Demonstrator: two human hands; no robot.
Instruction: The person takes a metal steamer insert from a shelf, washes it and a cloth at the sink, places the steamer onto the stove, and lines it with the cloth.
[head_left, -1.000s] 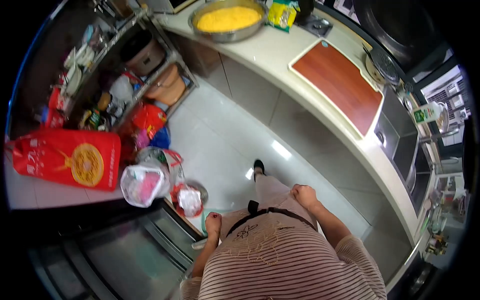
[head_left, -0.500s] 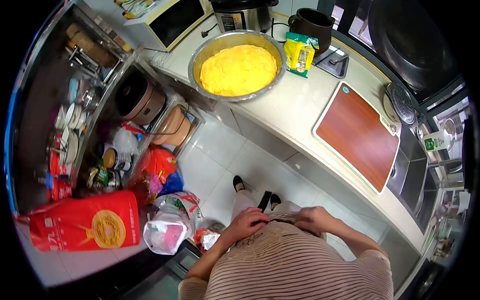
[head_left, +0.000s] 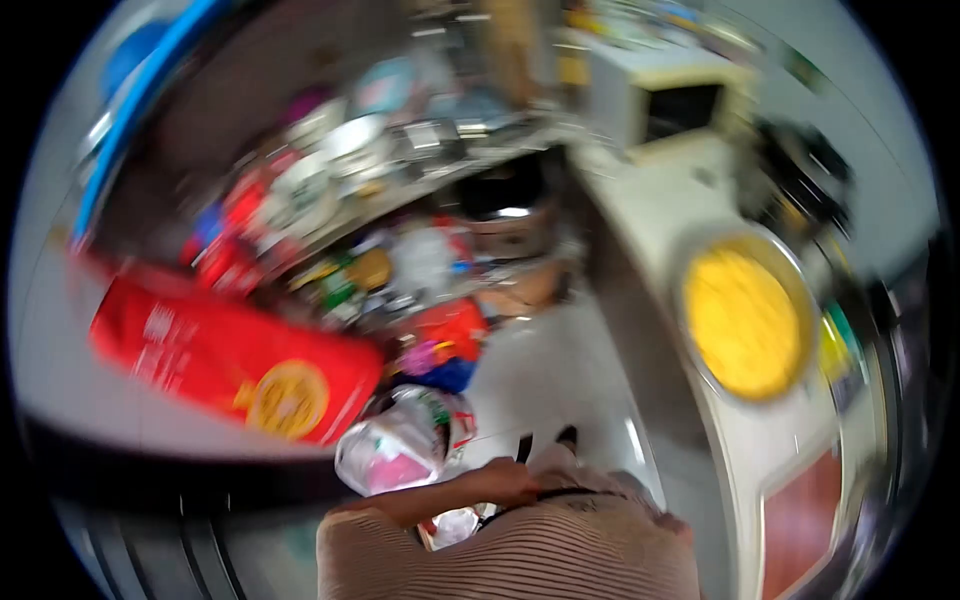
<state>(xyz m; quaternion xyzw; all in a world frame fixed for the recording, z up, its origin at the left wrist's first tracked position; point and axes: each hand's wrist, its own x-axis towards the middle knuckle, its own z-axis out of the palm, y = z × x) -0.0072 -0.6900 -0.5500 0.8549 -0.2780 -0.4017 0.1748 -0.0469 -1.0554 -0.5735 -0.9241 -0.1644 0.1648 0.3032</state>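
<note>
My left hand (head_left: 505, 483) is at the front of my waist, beside a dark band (head_left: 575, 492) on my striped clothing (head_left: 500, 550). Its fingers look curled in, but blur hides what, if anything, is between them. A narrow black strip (head_left: 524, 447) shows just beyond the fingers. On my right side only a smeared patch of skin shows at the hip, and the fingers of my right hand cannot be made out. Nearest to my left arm stands a white plastic bag (head_left: 385, 455) with something pink in it.
A metal bowl (head_left: 690, 345) of yellow dough (head_left: 745, 320) stands on the counter (head_left: 725, 430), near a microwave (head_left: 640, 100) and a brown cutting board (head_left: 803, 525). To the left are a big red bag (head_left: 220, 350) and a crowded shelf (head_left: 330, 230). Tiled floor (head_left: 550, 370) lies between.
My view has swung to the left, so the counter and bowl now appear farther right and everything is blurred. My left hand stays at the waist; my right hand no longer shows clearly.
</note>
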